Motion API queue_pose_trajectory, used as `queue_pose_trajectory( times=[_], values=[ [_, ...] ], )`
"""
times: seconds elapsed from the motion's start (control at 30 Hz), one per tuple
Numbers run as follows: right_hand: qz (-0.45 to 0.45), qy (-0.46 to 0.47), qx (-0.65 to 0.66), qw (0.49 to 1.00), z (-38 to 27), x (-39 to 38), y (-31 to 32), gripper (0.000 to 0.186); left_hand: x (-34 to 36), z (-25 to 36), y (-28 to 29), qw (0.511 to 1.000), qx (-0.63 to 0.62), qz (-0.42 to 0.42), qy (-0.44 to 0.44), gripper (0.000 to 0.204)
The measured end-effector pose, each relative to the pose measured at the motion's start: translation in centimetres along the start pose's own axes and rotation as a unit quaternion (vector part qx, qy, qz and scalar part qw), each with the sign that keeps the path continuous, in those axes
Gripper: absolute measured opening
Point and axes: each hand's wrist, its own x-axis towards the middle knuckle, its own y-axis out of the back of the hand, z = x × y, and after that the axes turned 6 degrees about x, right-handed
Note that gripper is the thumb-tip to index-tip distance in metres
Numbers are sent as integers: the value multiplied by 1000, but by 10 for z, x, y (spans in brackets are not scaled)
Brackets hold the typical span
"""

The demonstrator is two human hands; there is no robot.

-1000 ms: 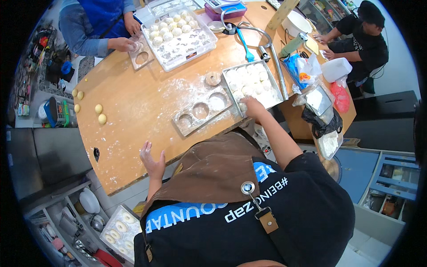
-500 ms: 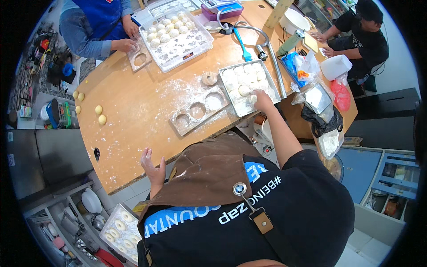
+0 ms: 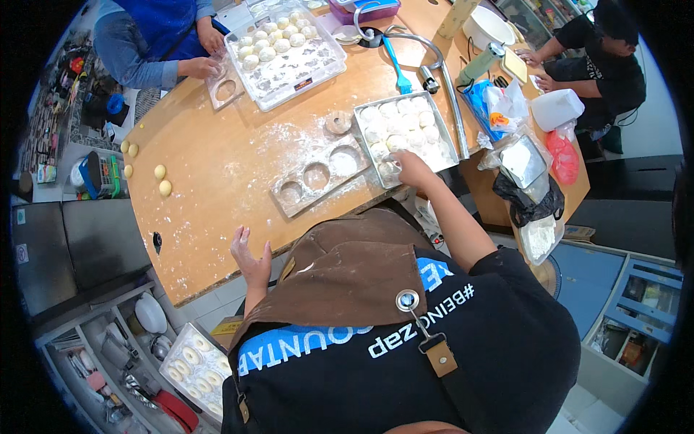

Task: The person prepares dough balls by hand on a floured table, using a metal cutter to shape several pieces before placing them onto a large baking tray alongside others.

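My left hand point(image 3: 251, 254) is raised at the table's front edge, floury, fingers apart and holding nothing. My right hand point(image 3: 408, 168) reaches into the lower-left corner of a metal tray point(image 3: 451, 145) of floured dough balls, its fingers curled on a dough ball point(image 3: 387, 171) that they partly hide. Just left of the tray lie a floury wooden board point(image 3: 295, 177) with three round holes and a small wooden ring point(image 3: 338, 122). Several pale yellow dough balls point(image 3: 160, 172) lie at the table's left.
A co-worker in a blue apron point(image 3: 155, 40) handles a holed board beside a plastic box point(image 3: 282, 90) of dough balls. Another person point(image 3: 607, 79) works at the right. Metal tubing point(image 3: 455, 108), bottles and bags crowd the table's right. A tray of dough rings point(image 3: 195, 369) is low at left.
My right hand moved up and right within the tray, then back to its lower-left corner. My left hand has barely moved. The view has shifted slightly.
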Motion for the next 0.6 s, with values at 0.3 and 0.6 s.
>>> queue_pose_trajectory(
  times=[0.3,0.6],
  values=[
    [28,26,-65,997,20,1,0,41,13,57,-27,999,-13,1,35,58],
    [-54,-52,-136,988,88,-3,56,20,-6,117,-56,999,-14,11,43,57]
  ],
)
